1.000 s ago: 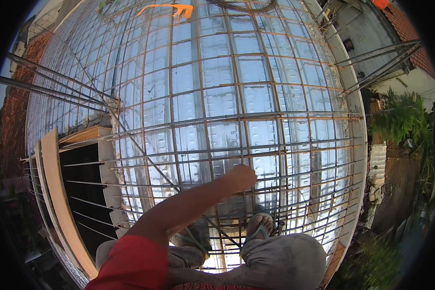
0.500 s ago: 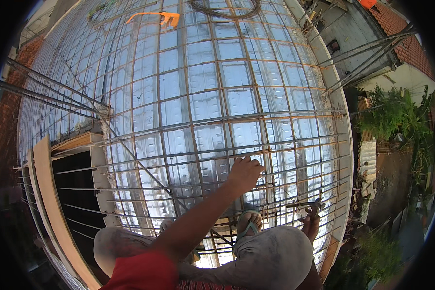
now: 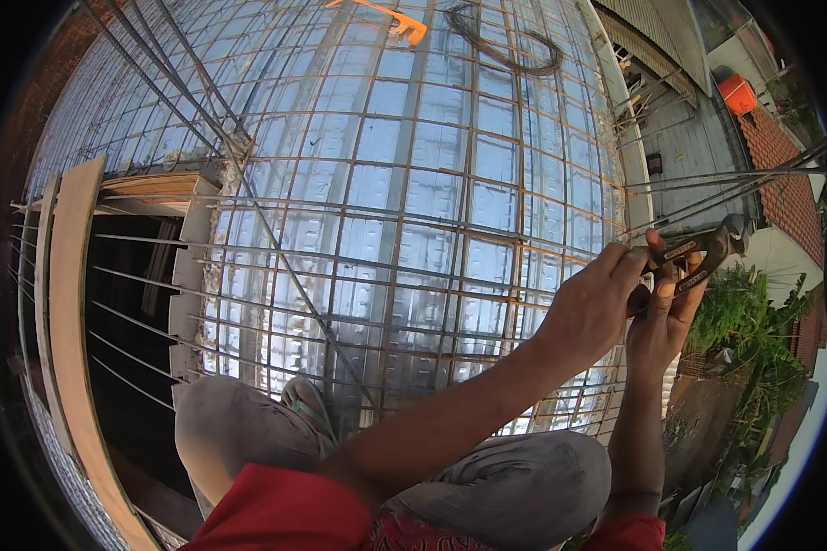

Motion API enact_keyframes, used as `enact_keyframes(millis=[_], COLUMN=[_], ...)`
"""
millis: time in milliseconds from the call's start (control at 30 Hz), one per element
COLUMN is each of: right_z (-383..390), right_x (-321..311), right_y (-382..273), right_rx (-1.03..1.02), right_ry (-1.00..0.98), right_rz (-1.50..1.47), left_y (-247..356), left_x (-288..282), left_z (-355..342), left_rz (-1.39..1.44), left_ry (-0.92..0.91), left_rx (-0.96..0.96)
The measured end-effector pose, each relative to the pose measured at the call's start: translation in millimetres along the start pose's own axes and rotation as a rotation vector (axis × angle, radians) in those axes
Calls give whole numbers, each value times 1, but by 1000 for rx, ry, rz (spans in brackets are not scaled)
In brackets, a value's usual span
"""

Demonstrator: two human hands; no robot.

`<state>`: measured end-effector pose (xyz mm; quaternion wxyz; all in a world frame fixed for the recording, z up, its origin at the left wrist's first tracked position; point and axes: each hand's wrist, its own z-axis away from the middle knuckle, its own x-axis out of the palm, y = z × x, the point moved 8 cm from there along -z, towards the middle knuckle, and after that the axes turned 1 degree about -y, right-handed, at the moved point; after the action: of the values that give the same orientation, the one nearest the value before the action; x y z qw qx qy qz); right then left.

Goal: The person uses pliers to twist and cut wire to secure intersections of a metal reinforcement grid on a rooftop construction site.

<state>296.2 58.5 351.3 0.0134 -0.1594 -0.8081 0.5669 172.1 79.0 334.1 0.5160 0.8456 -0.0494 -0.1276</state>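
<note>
Swung up since half a second ago, the pincers [image 3: 719,250] — dark metal, hooked at the head — now sit at 3 o'clock, gripped in the right hand [image 3: 657,323]. Alongside them has come the left hand [image 3: 597,296], fingers curled by the handle ends; I cannot tell whether they pinch anything. Rusty, crossed rebar grid [image 3: 413,217] spreads over shiny ribbed metal sheeting [image 3: 368,188]. Near 12 lies an orange hacksaw [image 3: 409,30], toward 1 a looped wire coil [image 3: 515,66] — and at 9 a flat wooden plank [image 3: 75,303].

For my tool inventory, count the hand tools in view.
2: dark pincers in the right hand, and an orange hacksaw lying near the picture's top edge. Others may be hidden.
</note>
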Motion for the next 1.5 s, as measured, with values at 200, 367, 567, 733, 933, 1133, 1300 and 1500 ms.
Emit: enact_keyframes(millis=[200,367,567,733,933,1133,1300,1500], right_z=[31,75,143,163,183,189,179,159], right_x=[67,97,126,146,180,199,220,150], right_y=[125,189,209,213,199,214,195,209], right_rx=[795,436,273,294,-6,291,139,441], right_ry=[-711,-1412,-1726,-1622,-1777,-1890,-2179,-1753], right_rz=[389,1328,1556,1635,2012,2008,1868,1518], left_y=[-151,-225,-242,-260,-249,-265,-264,-244], left_x=[33,90,96,101,99,118,112,96], left_z=[200,339,311,310,305,304,312,317], left_rz=[1147,1280,1498,1470,1464,1791,1628,1599], left_ry=[715,735,683,673,791,763,745,564], left_rx=[-1106,-1562,-1314,-1359,-1382,-1150,-1222,-1260])
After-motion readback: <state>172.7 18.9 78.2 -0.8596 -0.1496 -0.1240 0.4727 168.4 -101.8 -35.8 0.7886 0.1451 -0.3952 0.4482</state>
